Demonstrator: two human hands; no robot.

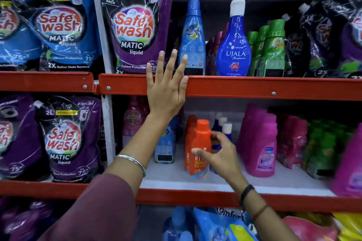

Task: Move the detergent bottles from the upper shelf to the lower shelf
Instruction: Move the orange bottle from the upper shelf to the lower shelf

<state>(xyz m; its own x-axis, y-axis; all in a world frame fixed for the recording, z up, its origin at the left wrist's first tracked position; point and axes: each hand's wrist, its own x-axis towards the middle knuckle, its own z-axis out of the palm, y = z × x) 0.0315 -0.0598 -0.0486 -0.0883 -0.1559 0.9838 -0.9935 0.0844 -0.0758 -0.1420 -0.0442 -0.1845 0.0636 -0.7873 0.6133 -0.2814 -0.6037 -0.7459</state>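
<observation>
An orange detergent bottle (201,139) stands slightly tilted on the white lower shelf (172,179), in front of another orange bottle. My right hand (223,154) holds it, thumb on the label and fingers curled round its right side. My left hand (166,92) is raised with fingers spread, flat against the red edge of the upper shelf (254,88). Its fingertips reach just left of a light blue bottle (193,39). Next to that bottle stands a dark blue Ujala bottle (235,51) with a white cap.
Green bottles (272,51) and dark pouches fill the upper shelf's right side, and a purple Safewash pouch (137,25) stands at its left. Below are pink bottles (262,143), a light blue bottle (166,146), white-capped blue bottles (225,129) and green ones. A grey upright (101,25) divides the bays.
</observation>
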